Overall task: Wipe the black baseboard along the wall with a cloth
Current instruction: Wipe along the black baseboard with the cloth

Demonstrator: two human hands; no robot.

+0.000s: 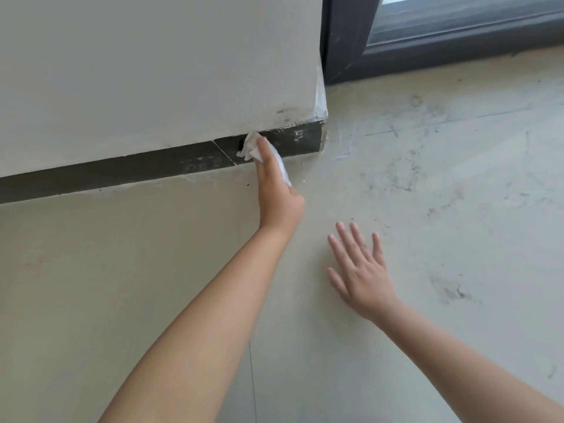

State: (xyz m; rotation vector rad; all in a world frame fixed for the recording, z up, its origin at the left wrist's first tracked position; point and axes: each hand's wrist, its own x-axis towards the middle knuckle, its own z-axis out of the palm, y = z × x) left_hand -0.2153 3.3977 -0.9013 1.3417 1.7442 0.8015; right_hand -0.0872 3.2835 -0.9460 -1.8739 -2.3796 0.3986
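Observation:
The black baseboard runs along the foot of a pale wall, from the left edge up to the wall's corner at the right. My left hand reaches out and presses a white cloth against the baseboard near its right end, fingers stretched over the cloth. Part of the cloth hangs out under my palm. My right hand lies flat on the floor, fingers spread, holding nothing, below and to the right of the left hand.
The pale wall ends at a scuffed corner. Beyond it stands a dark window or door frame at the top right. The light floor carries dark smudges and dust marks on the right.

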